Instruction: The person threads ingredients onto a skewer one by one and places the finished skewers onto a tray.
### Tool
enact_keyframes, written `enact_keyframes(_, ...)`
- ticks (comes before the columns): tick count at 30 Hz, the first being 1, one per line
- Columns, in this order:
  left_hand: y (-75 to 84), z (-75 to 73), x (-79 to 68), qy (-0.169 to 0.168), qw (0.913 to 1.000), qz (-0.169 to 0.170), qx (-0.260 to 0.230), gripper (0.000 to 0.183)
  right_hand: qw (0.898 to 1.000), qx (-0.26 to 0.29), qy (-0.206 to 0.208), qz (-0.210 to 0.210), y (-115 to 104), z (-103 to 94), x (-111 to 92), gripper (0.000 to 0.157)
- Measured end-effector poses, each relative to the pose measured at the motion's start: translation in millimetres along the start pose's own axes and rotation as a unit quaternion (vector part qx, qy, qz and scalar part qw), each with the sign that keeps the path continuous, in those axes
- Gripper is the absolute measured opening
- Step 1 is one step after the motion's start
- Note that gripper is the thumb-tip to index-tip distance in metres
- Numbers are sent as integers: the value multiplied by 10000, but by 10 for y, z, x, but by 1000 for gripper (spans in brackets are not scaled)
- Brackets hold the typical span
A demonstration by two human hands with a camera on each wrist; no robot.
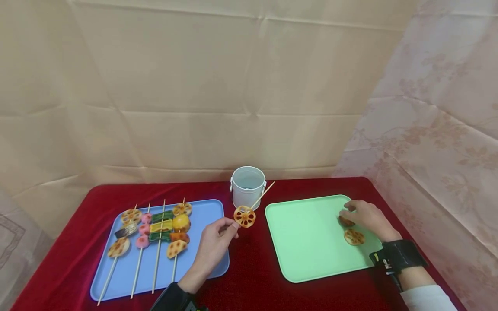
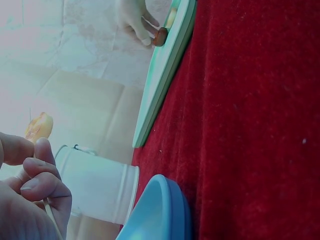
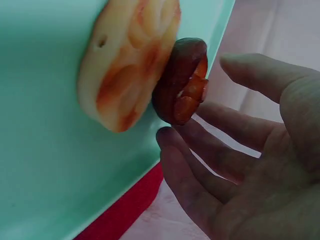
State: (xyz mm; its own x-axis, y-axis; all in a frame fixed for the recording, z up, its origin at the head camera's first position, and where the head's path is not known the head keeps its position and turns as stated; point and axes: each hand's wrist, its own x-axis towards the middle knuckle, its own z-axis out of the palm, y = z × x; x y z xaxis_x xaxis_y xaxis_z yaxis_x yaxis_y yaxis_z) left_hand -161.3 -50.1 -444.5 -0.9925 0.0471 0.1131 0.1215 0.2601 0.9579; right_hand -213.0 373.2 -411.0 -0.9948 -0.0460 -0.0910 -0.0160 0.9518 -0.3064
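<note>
My left hand (image 1: 218, 238) pinches a wooden skewer (image 1: 267, 189) just below a lotus root slice (image 1: 244, 216) threaded on it. The skewer's tip points up and to the right, in front of the white bucket. On the right side of the green tray (image 1: 307, 242), my right hand (image 1: 367, 217) is spread beside a dark brown, mushroom-like piece (image 3: 182, 80). In the right wrist view its fingers are loosely bent around that piece without closing on it; whether a fingertip touches is unclear. Against the brown piece lies another lotus root slice (image 3: 132, 60).
A blue tray (image 1: 206, 216) at left carries several loaded skewers (image 1: 161, 226) with toy-like food and a basting brush (image 1: 125, 231). Behind, between the trays, stands a white bucket (image 1: 248, 185). Red cloth (image 1: 249, 285) covers the table; fabric hangs at the back and right.
</note>
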Motion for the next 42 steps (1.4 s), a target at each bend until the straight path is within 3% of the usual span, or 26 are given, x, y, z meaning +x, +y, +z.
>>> enact_keyframes(16,-32,-13,4,-49,10000,-64,-4,23,9995,137,-69,-265,79,51,22,34)
enact_keyframes(26,-28,-22,-4,-20,9999,-110,7,22,9992,60,-236,-314,92,4,14,44)
enact_keyframes(33,-29,-31,1,-64,9999,-128,-57,24,9996,213,-37,-157,85,14,15,51)
enact_keyframes(42,-23,-32,-6,-79,9999,-110,-95,23,9976,462,511,7,-41,19,10,57)
